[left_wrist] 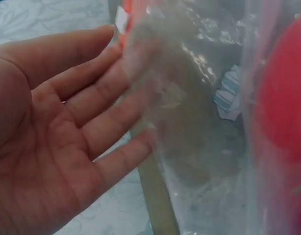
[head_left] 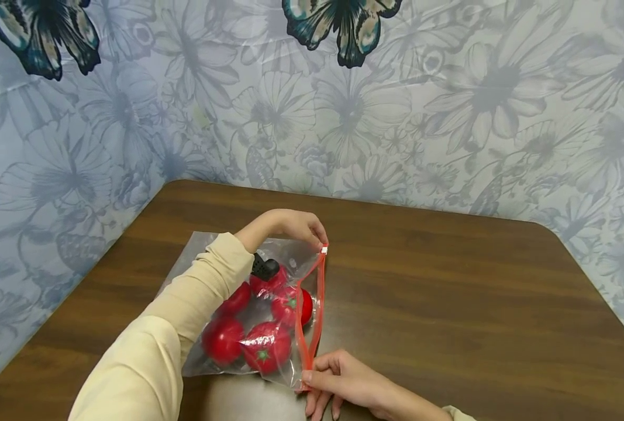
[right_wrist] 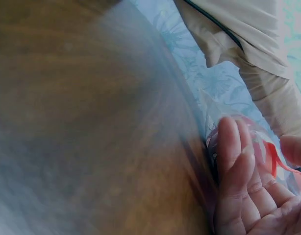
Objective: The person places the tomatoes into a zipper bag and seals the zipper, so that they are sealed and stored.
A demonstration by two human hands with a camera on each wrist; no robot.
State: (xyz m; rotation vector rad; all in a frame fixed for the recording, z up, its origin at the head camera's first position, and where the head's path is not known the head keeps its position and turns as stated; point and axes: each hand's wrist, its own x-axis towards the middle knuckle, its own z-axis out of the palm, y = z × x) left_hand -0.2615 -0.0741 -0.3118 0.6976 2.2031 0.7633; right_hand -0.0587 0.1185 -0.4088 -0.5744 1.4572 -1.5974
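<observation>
A clear zip bag (head_left: 201, 362) with a red zip strip (head_left: 319, 298) lies on its side, its mouth parted and facing right. Several red tomatoes (head_left: 265, 346) sit inside it. My left hand (head_left: 297, 225) reaches across the bag and pinches the far end of the strip by the white slider (head_left: 324, 250). In the left wrist view the thumb and forefinger meet at that slider, the other fingers lying behind the clear film. The near corner of the mouth is pinched by my right hand (head_left: 345, 380), thumb on top and fingers beneath.
The bag rests on the left part of a brown wooden table (head_left: 448, 304) with rounded far corners. Behind the table hangs a flowered wall covering (head_left: 354, 123) with dark butterflies. A black wrist camera (head_left: 265, 268) overlaps the tomatoes in the head view.
</observation>
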